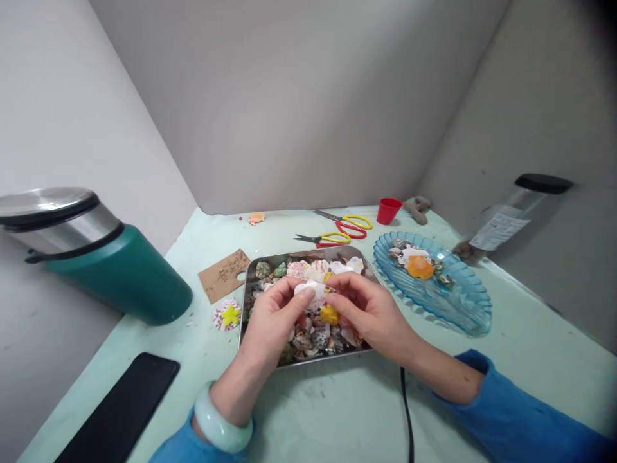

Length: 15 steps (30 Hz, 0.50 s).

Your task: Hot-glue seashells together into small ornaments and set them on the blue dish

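Above a metal tray (244,302) of shells, my left hand (276,315) pinches a white shell (311,296) between thumb and fingers. My right hand (369,312) is closed at the shell's right edge, its thumb and forefinger on a small dark and yellowish bit too small to name. Just below the fingertips is a yellow piece (329,315), and I cannot tell whether it hangs or lies on the shells. Pink-striped shells (299,270), green snail-like shells (263,269) and spotted shells (319,338) fill the tray. The hands hide part of them.
Behind the tray lie two pairs of scissors (354,222), with a red cup (388,210) further right. A blue glass dish (463,308) holds shells. Left stand a green tumbler (120,276), a phone (120,408), brown card (224,275) and a shell with a yellow flower (230,315).
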Each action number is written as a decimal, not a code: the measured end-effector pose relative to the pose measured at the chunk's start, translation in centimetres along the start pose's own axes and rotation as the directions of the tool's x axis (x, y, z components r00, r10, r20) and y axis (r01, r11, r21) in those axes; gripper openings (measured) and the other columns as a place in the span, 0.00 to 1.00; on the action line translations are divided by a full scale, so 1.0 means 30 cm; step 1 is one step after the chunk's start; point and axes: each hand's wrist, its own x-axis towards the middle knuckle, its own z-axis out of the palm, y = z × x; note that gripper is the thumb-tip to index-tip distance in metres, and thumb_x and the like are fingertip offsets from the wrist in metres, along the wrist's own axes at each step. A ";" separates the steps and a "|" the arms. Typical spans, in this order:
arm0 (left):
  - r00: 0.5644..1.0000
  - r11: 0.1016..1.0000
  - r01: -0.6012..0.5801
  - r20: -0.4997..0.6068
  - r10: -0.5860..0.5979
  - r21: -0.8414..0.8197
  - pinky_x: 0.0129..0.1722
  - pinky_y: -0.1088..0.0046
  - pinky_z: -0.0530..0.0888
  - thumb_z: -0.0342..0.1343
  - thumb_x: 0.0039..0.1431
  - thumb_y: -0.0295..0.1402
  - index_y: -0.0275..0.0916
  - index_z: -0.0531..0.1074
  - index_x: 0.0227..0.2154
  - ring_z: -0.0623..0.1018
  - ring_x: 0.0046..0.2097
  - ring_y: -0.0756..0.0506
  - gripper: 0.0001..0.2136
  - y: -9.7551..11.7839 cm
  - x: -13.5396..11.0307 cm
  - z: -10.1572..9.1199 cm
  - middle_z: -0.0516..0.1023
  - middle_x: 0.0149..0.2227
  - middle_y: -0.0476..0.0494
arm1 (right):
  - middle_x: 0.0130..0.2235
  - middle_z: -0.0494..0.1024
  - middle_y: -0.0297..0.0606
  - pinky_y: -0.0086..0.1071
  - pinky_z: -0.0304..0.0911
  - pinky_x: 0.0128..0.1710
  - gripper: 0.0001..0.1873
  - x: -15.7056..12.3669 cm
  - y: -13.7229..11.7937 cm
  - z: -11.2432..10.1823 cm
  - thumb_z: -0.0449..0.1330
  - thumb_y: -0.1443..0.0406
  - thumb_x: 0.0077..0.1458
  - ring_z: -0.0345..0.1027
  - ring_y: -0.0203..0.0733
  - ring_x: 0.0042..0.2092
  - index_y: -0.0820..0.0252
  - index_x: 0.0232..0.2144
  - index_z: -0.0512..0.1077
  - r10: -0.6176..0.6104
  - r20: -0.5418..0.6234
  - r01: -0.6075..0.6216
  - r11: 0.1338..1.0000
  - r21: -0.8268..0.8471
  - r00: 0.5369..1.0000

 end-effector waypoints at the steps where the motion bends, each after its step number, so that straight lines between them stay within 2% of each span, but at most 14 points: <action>1: 1.000 1.000 -0.001 0.003 0.001 -0.008 0.23 0.79 0.65 0.61 0.52 0.40 0.36 0.71 0.28 0.66 0.23 0.55 0.11 0.000 0.001 -0.001 0.70 0.26 0.53 | 0.21 0.65 0.27 0.27 0.56 0.20 0.11 -0.001 0.000 0.001 0.59 0.57 0.58 0.58 0.31 0.21 0.58 0.32 0.69 0.009 0.018 -0.009 1.000 -0.009 1.000; 4: 1.000 1.000 0.007 0.018 -0.006 -0.029 0.24 0.79 0.66 0.62 0.52 0.39 0.36 0.71 0.29 0.66 0.24 0.55 0.11 -0.003 0.004 -0.002 0.71 0.28 0.52 | 0.17 0.62 0.25 0.26 0.53 0.18 0.14 -0.006 -0.003 0.001 0.56 0.57 0.60 0.55 0.31 0.18 0.57 0.26 0.65 0.007 0.055 -0.005 0.999 -0.032 0.998; 10: 1.000 0.999 0.017 0.004 -0.017 -0.035 0.24 0.79 0.66 0.61 0.53 0.40 0.36 0.71 0.29 0.66 0.24 0.55 0.11 0.003 0.003 0.005 0.71 0.28 0.52 | 0.17 0.63 0.26 0.27 0.54 0.17 0.11 -0.010 -0.004 -0.003 0.55 0.59 0.61 0.56 0.32 0.18 0.57 0.29 0.68 -0.060 0.050 0.064 0.996 -0.062 0.997; 15: 0.999 0.999 0.017 -0.030 -0.019 -0.042 0.26 0.78 0.70 0.61 0.53 0.39 0.37 0.72 0.41 0.71 0.30 0.52 0.15 0.006 0.003 0.014 0.75 0.36 0.47 | 0.21 0.66 0.29 0.27 0.56 0.19 0.12 -0.008 0.009 -0.006 0.54 0.58 0.62 0.59 0.32 0.20 0.58 0.29 0.69 -0.065 -0.015 0.062 0.991 -0.119 0.998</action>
